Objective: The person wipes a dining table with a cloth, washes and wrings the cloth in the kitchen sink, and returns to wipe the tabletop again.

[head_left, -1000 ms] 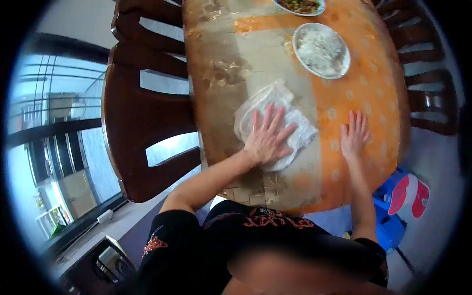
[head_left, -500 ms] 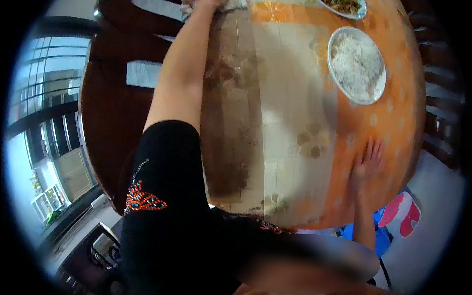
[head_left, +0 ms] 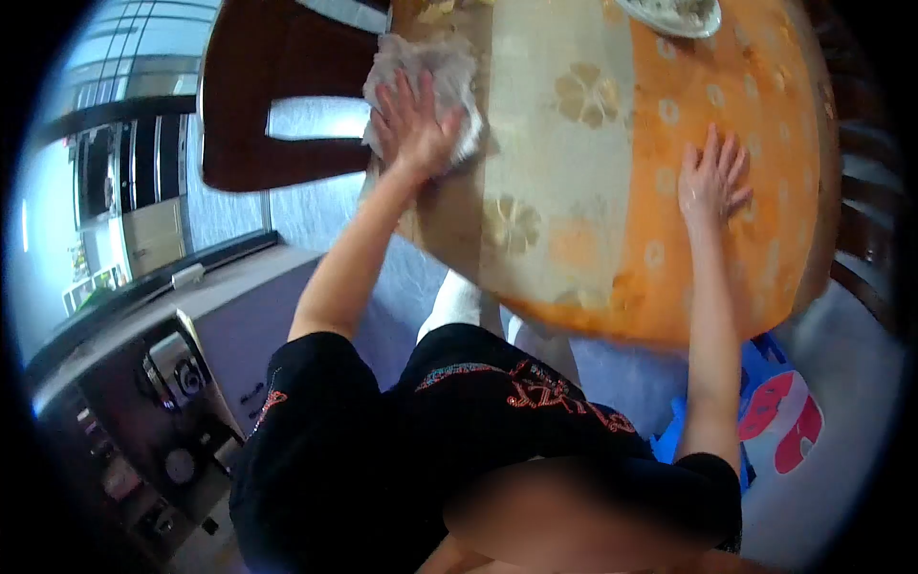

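Observation:
My left hand (head_left: 417,124) lies flat on a crumpled pale cloth (head_left: 461,72), its fingers spread. The cloth rests on the left edge of the table (head_left: 559,182), partly hidden beneath the palm. On the orange part of the patterned tablecloth (head_left: 660,258), my right hand (head_left: 712,184) is pressed down with fingers apart and nothing in it. Beyond the right hand, a white dish (head_left: 669,21) with pale food in it is cut off by the top of the view.
A dark wooden chair (head_left: 239,105) stands close to the table's left side. More dark chair slats (head_left: 865,196) line the right side. Below the table's right corner are a blue item (head_left: 765,364) and a pink-and-white one (head_left: 784,421) on the floor.
My left hand and the cloth have come back from the far left end toward me. The view has shifted, so the rice dish now sits at the top edge. My right hand remains flat on the table.

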Tool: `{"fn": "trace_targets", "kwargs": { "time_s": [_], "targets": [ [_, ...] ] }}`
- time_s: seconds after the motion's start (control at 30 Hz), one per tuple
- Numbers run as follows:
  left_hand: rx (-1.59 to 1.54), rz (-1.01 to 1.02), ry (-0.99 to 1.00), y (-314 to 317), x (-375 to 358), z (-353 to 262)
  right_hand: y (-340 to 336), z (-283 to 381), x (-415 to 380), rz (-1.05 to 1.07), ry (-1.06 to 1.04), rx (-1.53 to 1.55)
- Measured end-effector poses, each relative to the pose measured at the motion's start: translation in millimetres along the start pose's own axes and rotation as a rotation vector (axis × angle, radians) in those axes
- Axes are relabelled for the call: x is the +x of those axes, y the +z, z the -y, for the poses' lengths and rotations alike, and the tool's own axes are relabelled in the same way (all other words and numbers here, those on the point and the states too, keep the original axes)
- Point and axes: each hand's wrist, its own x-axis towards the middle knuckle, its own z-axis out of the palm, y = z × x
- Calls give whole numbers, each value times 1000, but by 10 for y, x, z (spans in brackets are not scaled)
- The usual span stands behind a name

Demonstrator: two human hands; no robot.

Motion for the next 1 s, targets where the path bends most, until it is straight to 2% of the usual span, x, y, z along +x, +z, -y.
{"fn": "trace_targets", "kwargs": {
  "time_s": [0.1, 0.13, 0.17, 0.2, 0.27, 0.33, 0.37, 0.4, 0.47, 0.5, 0.53, 0.57, 0.63, 0.7, 0.77, 0.83, 0.93, 0.97, 1.0],
  "targets": [
    [-38, 96, 9, -175, -1092, -908, 9, 34, -30, -1, 12, 48],
    [-127, -14, -7, -439, -1293, -1343, -5, 62, -33, 5, 21, 81],
    [-117, 8, 73, -526, -1436, -1680, -11, 78, -32, 11, 31, 113],
    [-270, 37, 157, -615, -1502, -1960, -20, 114, -29, 23, 36, 114],
    [-355, -8, 336, -622, -1570, -2374, -68, 102, -16, 39, 46, 106],
    [-402, 8, 478, -590, -1494, -2566, -120, -65, -10, 34, -55, 371],
    [-561, -1, 481, -581, -1435, -2466, -149, -196, -32, 38, -95, 495],
    [-522, -93, 456, -399, -1298, -2260, -276, -200, -291, -63, -318, 585],
    [-456, -294, 355, -527, -1136, -1687, -579, 100, -992, 74, -565, 493],
    [-477, -257, 170, -750, -1053, -1495, -737, 248, -1342, 144, -688, 461],
    [-247, -299, 98, -682, -994, -1320, -613, 315, -1528, 74, -811, 295],
    [-185, -131, 29, -457, -890, -1106, -532, 274, -1463, 52, -835, 292],
    [-124, -105, 32, -413, -863, -1118, -369, 146, -1280, 24, -908, 312],
    [-84, -64, 25, -464, -923, -1168, -332, -274, -548, -9, -872, 202],
    [-79, -42, -4, -517, -895, -1118, 192, -779, 403, -98, -653, 341],
    [-81, -17, -22, -570, -898, -1132, 50, -900, 759, -199, -563, -33],
    [-90, -71, -14, -482, -916, -1173, -23, -553, 474, -184, -939, 73],
    [-76, 0, -37, -592, -910, -1207, -96, -174, 309, -3, -965, 76],
    [-69, -10, -31, -586, -933, -1203, -169, 206, 146, 181, -973, 81]
  ]
}}
